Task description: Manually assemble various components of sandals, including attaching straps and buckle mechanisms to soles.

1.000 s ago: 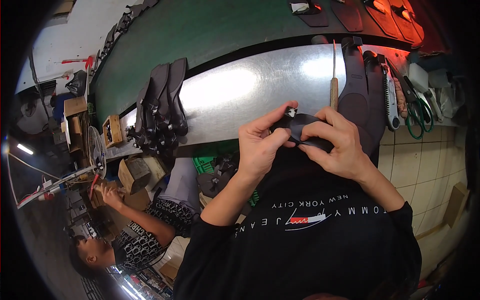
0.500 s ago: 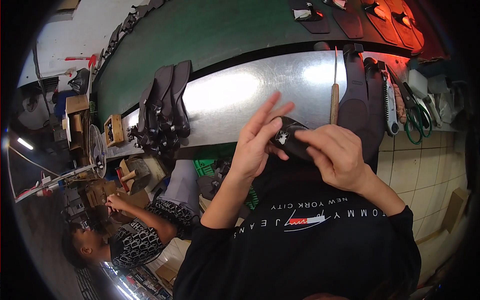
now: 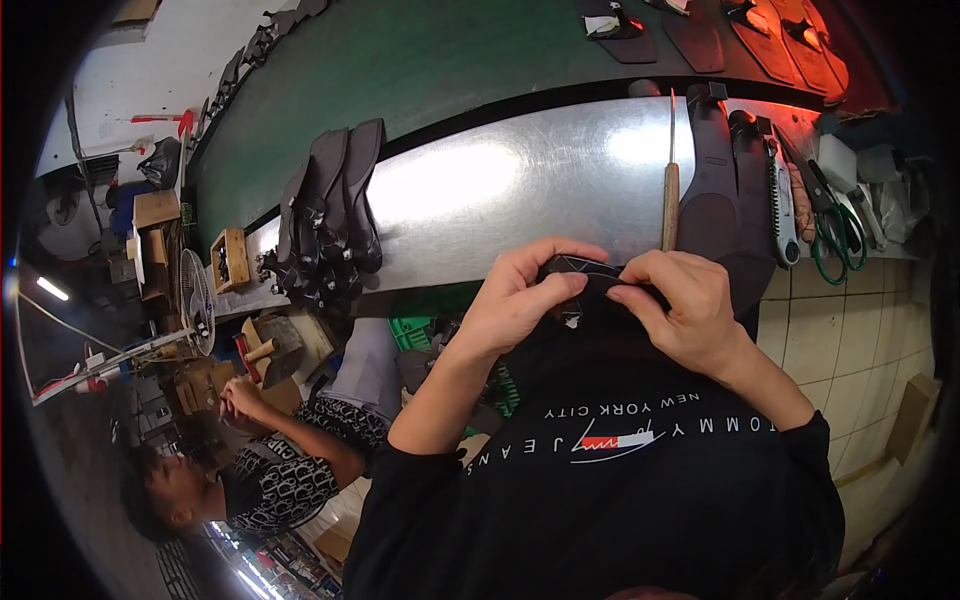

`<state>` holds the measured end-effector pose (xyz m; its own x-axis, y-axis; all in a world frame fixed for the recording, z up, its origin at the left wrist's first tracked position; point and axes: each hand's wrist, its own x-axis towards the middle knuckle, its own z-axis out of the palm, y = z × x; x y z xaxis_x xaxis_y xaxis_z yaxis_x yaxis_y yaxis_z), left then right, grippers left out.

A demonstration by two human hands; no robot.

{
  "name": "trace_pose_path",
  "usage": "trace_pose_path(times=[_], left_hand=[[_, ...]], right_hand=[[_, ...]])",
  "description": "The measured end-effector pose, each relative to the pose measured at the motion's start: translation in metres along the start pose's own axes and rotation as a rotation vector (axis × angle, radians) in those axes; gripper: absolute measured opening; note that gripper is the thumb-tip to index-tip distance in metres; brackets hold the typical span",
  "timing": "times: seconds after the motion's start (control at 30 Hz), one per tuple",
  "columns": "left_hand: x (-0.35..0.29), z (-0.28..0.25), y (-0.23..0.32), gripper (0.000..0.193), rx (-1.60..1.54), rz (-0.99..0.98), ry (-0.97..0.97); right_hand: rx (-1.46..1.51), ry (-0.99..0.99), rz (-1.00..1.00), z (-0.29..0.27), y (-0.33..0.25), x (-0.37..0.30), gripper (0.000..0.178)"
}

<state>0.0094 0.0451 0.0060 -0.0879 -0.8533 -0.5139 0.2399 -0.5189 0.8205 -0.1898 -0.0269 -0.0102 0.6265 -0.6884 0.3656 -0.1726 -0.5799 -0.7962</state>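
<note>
In front of my chest, both hands hold a black sandal strap [image 3: 598, 272], bent between them. My left hand [image 3: 515, 305] pinches its left part, thumb on top and fingers curled behind. My right hand [image 3: 688, 305] grips the other end between thumb and fingertips. A small pale spot shows on the part hanging under my left thumb; the fingers hide much of the rest. Just beyond my right hand, a wooden-handled awl [image 3: 671, 200] lies on the metal bench [image 3: 450, 205], beside dark flat soles [image 3: 712, 175].
Right of the soles lie a utility knife [image 3: 783, 215] and green-handled scissors [image 3: 830, 235]. A pile of dark soles with straps [image 3: 335, 200] and a small wooden box [image 3: 230, 260] stand left. Behind runs a green belt [image 3: 450, 75] carrying sandal pieces. Another person [image 3: 290, 470] sits at left.
My left fingers, spread before, have closed round the strap. The strap has turned and bent, its pale spot now lower. My right hand has shifted slightly and pinches the strap's end.
</note>
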Motion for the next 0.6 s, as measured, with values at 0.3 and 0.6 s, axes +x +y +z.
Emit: trace_pose_path(times=[0.3,0.6], left_hand=[[0.004,-0.002,-0.003,0.026,-0.185,-0.116,0.02],[0.01,0.004,-0.021,0.017,-0.08,0.027,0.175]], right_hand=[[0.123,-0.027,0.07,-0.001,0.004,0.001,0.017],[0.045,0.015,0.098,0.008,0.003,-0.001,0.016]])
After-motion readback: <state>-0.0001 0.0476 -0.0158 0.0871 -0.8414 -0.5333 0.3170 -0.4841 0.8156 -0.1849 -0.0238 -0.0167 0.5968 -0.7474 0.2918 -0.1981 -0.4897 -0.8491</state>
